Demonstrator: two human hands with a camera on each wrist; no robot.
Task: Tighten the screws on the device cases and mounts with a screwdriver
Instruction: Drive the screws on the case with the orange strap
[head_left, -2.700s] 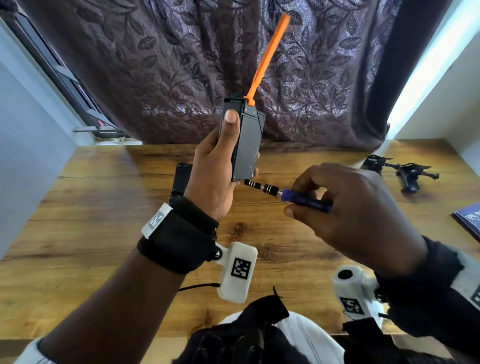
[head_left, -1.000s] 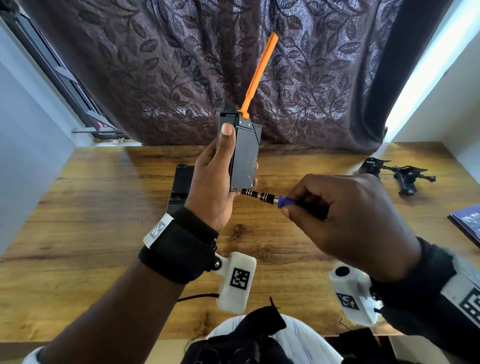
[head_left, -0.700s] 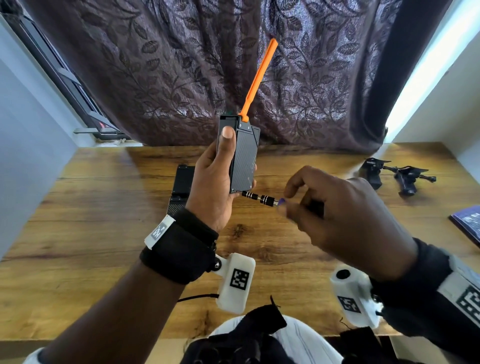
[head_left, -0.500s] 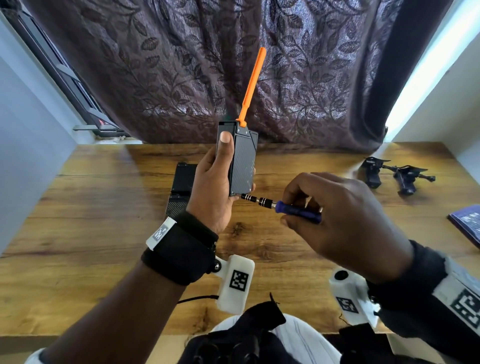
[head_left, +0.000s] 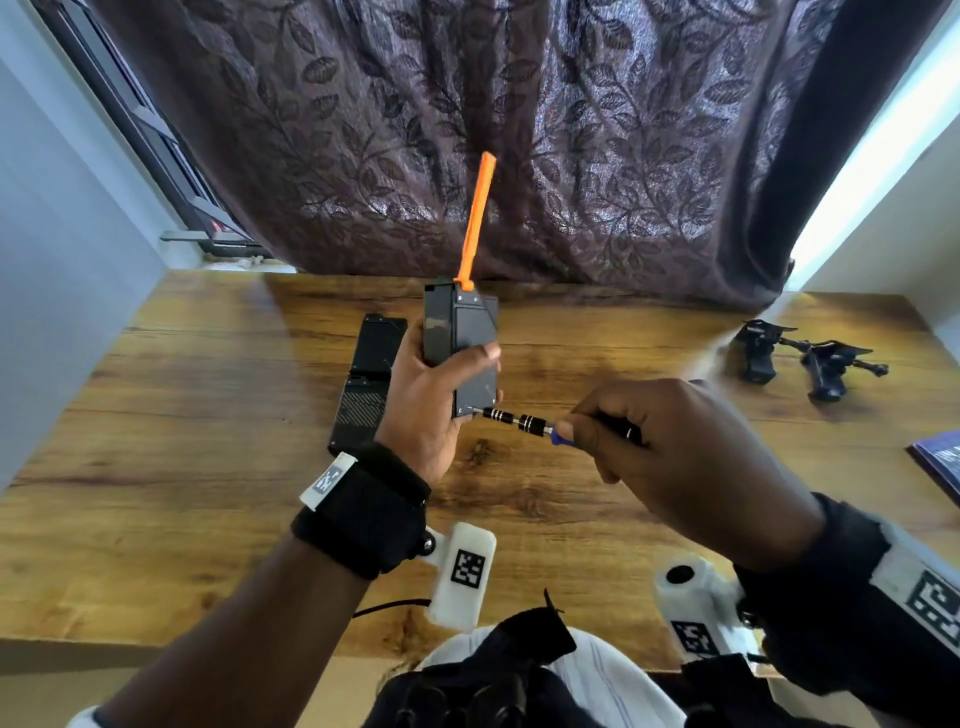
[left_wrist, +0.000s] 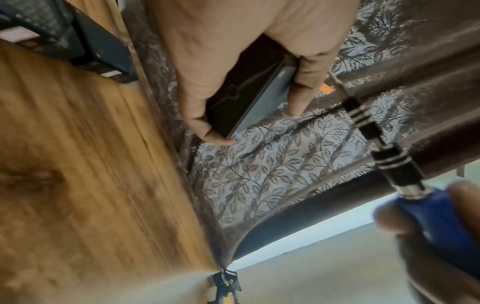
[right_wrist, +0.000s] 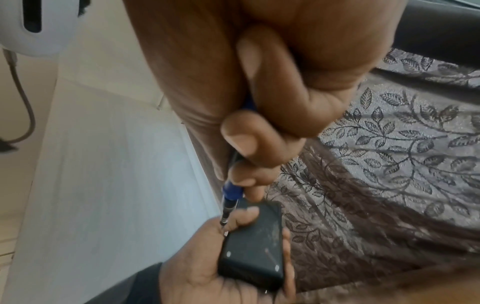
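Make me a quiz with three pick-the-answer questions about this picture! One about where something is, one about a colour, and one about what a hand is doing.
1. Where is the second black case?
A. Lying on the wooden table, to the left of the left hand
B. Hanging on the curtain
C. Held by the right hand

2. What colour is the antenna sticking up from the held device case?
A. Green
B. Orange
C. White

3. What is the right hand doing?
A. Lying flat on the table
B. Waving in the air
C. Gripping the screwdriver

Answers:
1 A, it lies flat on the wood beside the left hand.
2 B, it is bright orange against the curtain.
3 C, its fingers curl round the blue handle, with the tip at the case's lower corner.
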